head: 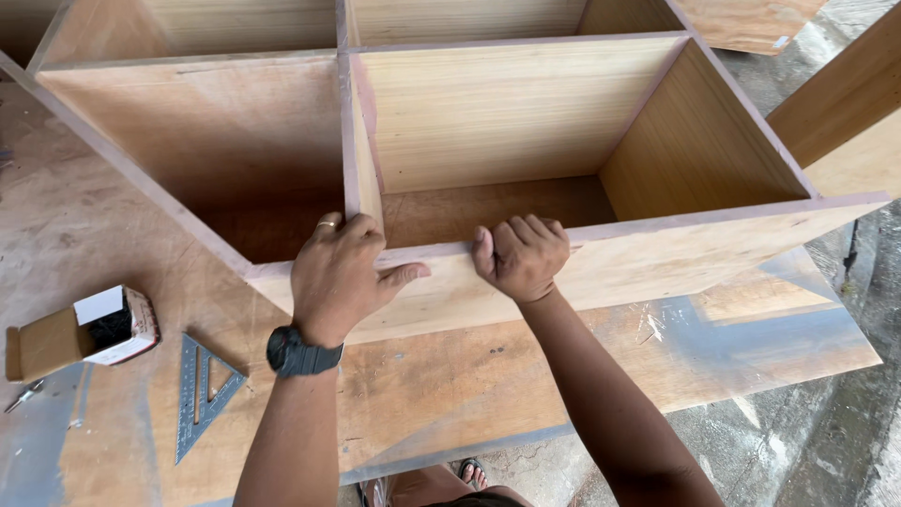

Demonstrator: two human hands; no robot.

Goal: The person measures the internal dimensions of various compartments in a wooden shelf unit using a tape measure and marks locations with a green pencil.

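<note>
A plywood cabinet frame (pixel 657 263) with several open compartments lies on a plywood sheet. My left hand (pixel 340 277), with a ring and a black wristwatch, grips the near edge where the upright divider (pixel 361 178) meets the front panel. My right hand (pixel 521 258) curls its fingers over the same front edge just to the right, thumb on the outer face. Both hands hold the panel's top edge.
A small open cardboard box (pixel 89 330) and a metal triangular square (pixel 202 390) lie on the plywood sheet (pixel 450 385) at the left. A screw or bit (pixel 23 394) lies near the box. Concrete floor (pixel 826 422) shows at the right; another board (pixel 845 103) leans there.
</note>
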